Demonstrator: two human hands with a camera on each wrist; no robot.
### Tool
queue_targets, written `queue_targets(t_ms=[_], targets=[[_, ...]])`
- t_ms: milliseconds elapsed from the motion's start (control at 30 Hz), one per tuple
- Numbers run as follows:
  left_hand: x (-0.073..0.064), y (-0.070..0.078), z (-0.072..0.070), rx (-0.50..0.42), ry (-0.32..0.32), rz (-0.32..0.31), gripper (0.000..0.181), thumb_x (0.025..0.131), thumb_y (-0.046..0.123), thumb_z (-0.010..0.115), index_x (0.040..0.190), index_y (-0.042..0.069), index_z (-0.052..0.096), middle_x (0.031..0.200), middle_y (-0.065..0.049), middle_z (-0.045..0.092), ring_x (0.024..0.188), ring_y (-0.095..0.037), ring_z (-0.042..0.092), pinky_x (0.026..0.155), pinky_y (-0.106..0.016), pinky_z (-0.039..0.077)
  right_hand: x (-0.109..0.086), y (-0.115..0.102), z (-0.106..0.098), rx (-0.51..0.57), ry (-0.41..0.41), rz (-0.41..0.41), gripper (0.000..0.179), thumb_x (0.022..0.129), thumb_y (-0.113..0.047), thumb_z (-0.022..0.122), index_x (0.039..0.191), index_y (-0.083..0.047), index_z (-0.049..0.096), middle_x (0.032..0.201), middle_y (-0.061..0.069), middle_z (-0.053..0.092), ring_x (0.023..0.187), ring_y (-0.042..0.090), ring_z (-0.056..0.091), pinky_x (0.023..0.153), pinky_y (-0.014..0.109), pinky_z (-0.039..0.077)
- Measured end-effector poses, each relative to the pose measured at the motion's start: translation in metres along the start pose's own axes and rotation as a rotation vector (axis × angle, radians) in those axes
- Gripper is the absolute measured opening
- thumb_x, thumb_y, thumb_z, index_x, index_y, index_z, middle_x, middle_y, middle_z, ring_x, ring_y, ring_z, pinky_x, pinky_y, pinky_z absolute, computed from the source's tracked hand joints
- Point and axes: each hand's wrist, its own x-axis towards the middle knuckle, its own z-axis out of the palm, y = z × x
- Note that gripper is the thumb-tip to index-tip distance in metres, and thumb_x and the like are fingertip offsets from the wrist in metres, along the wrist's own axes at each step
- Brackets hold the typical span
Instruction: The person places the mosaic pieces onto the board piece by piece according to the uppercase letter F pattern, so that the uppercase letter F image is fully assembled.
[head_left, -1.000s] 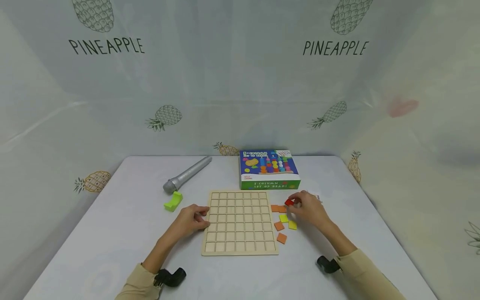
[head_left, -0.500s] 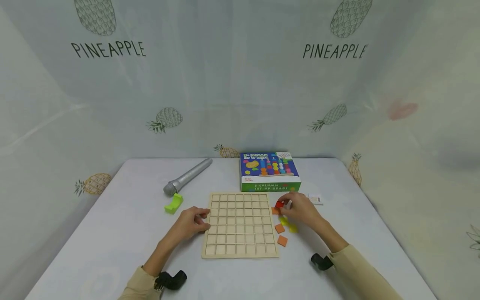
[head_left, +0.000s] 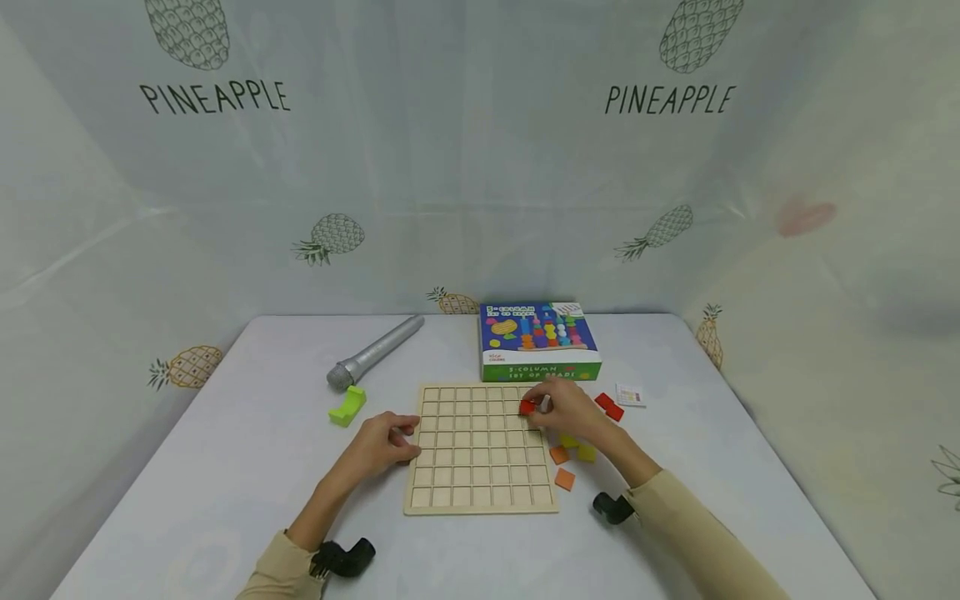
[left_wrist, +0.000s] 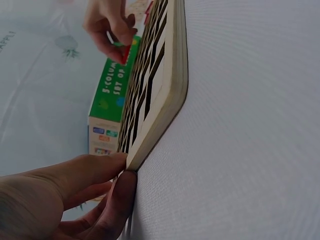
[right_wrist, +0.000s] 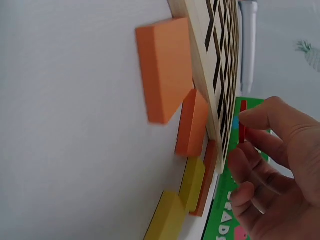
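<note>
My left hand (head_left: 380, 442) holds the left edge of a pale wooden grid board (head_left: 480, 468), with thumb and fingertips right at the rim. In the left wrist view, two digits of that hand (left_wrist: 95, 187) meet the board's edge (left_wrist: 157, 117). My right hand (head_left: 573, 408) pinches a small red tile (head_left: 527, 407) over the board's upper right squares. The right wrist view shows the red tile (right_wrist: 243, 121) standing on edge between thumb and finger, with the other fingers (right_wrist: 245, 195) loosely bent.
Right of the board lie orange tiles (head_left: 565, 479), yellow tiles (head_left: 587, 452) and red tiles (head_left: 611, 407). A small white card (head_left: 631, 396) is beyond them. Behind stands a bead-set box (head_left: 540, 342). A silver microphone (head_left: 375, 353) and a lime-green curved block (head_left: 347, 406) lie to the left.
My right hand has carried the red tile leftward, from above the loose tiles to over the board. More red tiles now show where it was. My left hand stays at the board's edge.
</note>
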Motion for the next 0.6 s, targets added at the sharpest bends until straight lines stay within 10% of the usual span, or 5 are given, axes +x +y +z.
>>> queue_targets(t_ms=[600], targets=[[-0.001, 0.001, 0.000, -0.005, -0.005, 0.000, 0.049, 0.078, 0.008, 0.080, 0.122, -0.005, 0.065, 0.099, -0.011, 0.066, 0.075, -0.010, 0.062, 0.062, -0.018, 0.050, 0.021, -0.008, 0.015, 0.046, -0.060, -0.114, 0.029, 0.082, -0.015, 0.074, 0.110, -0.012, 0.074, 0.097, 0.003, 0.065, 0.083, 0.018, 0.055, 0.068, 0.021, 0.046]])
